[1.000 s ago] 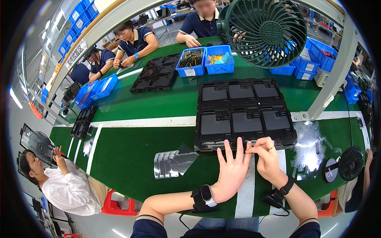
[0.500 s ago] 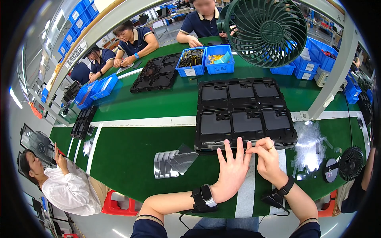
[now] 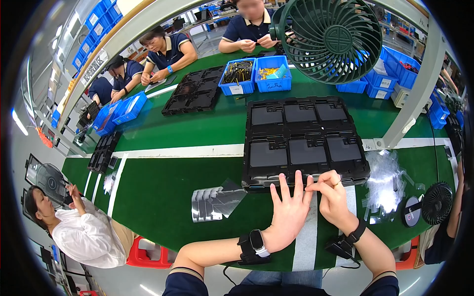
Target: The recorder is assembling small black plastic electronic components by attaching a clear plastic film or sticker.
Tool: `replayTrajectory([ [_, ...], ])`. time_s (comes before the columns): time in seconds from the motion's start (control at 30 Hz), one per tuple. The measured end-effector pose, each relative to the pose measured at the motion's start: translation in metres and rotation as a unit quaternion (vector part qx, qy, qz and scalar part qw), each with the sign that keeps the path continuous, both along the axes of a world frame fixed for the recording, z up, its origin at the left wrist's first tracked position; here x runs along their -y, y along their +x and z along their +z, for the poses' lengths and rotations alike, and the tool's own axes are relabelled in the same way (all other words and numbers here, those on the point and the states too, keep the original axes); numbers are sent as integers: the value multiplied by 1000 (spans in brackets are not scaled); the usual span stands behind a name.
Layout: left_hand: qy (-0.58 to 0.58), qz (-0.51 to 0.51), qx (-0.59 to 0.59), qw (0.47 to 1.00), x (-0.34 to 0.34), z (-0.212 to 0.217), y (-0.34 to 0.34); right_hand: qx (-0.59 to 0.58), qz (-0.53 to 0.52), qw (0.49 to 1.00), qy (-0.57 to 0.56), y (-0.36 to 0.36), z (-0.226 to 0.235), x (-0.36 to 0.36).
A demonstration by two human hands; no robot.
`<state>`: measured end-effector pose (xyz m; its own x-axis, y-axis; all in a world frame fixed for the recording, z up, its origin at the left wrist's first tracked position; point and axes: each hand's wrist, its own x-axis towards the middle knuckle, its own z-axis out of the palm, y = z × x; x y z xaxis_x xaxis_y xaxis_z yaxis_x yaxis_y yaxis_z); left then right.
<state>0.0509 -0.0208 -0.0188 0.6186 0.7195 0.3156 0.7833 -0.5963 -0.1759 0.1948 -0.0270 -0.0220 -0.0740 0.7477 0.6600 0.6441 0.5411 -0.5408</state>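
Observation:
A black plastic tray [image 3: 306,178] lies in front of me, its pockets in two rows holding flat dark rectangular panels [image 3: 307,151]. My left hand [image 3: 287,217] is spread out by the tray's near edge, fingers pointing at its side wall and fingertips close to it. Just to the right, my right hand [image 3: 335,200] is closed in a pinch at the same edge, its thumb and forefinger meeting beside the left thumb. Whatever sits between those fingertips, if anything, is too small to make out.
Clear film sheets [image 3: 215,203] lie left of the tray, and a heap of clear film pieces [image 3: 384,182] lies right. A small black fan [image 3: 436,203] stands at far right; a large green fan [image 3: 338,42] hangs overhead. Blue bins [image 3: 273,88] and another black tray [image 3: 190,93] are beyond.
My hands and the tray stay in place. Across the table a co-worker has lifted both hands and brought them closer together. The person in white at left has lowered a raised hand slightly.

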Motion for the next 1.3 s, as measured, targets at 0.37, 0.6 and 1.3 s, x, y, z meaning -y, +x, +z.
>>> replayTrajectory([
  [0.37,-3,2,-2,1000,0,-1,0,-54,2,998,-12,-2,-1,1],
  [0.6,-7,-2,10,1000,0,-2,0,-30,-3,999,23,-2,3,1],
  [1.3,8,-1,-4,1000,-2,-1,1,-40,31,999,-6,-1,2,1],
])
